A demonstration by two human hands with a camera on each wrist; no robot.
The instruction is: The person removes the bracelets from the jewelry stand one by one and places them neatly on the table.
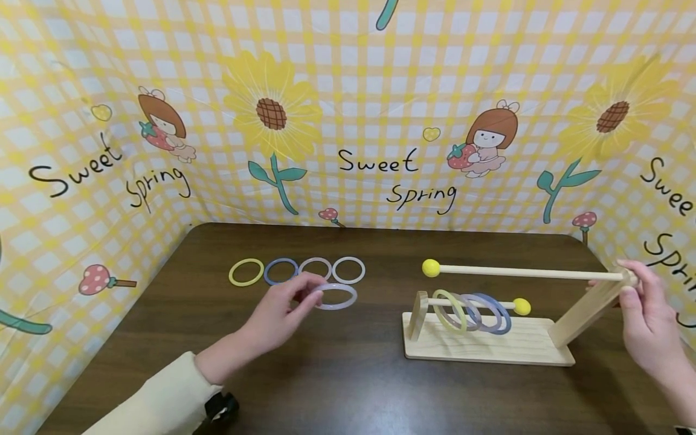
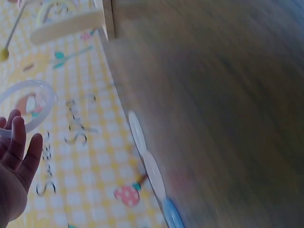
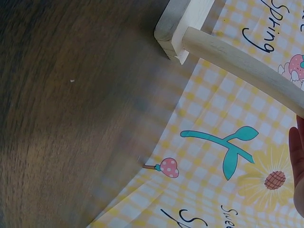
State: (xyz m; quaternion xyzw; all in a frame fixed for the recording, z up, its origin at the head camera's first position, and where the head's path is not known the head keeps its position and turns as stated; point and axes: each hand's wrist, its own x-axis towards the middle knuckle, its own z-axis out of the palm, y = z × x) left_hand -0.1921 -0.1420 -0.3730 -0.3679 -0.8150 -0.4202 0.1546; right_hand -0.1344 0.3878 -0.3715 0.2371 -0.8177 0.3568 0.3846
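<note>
My left hand point(image 1: 283, 311) pinches a pale lilac, see-through ring point(image 1: 354, 297) between thumb and fingers, over the table left of a wooden stand point(image 1: 489, 349). The left wrist view shows the same ring point(image 2: 49, 102) at the fingertips. At the right, my right hand point(image 1: 649, 323) grips the top of the stand's taller slanted post point(image 1: 589, 311), where the upper rod point(image 1: 516, 273) joins it. This rod points left, ends in a yellow ball point(image 1: 431, 268) and carries no rings. Several rings, among them a yellow ring point(image 1: 463, 320) and a blue ring point(image 1: 509, 320), hang on the lower rod.
A row of rings lies on the dark wooden table point(image 1: 337, 386) beyond my left hand: a yellow ring point(image 1: 231, 275), a blue ring point(image 1: 266, 275) and two pale ones. A yellow checked cloth point(image 1: 359, 109) with printed flowers rises behind the table and along both sides.
</note>
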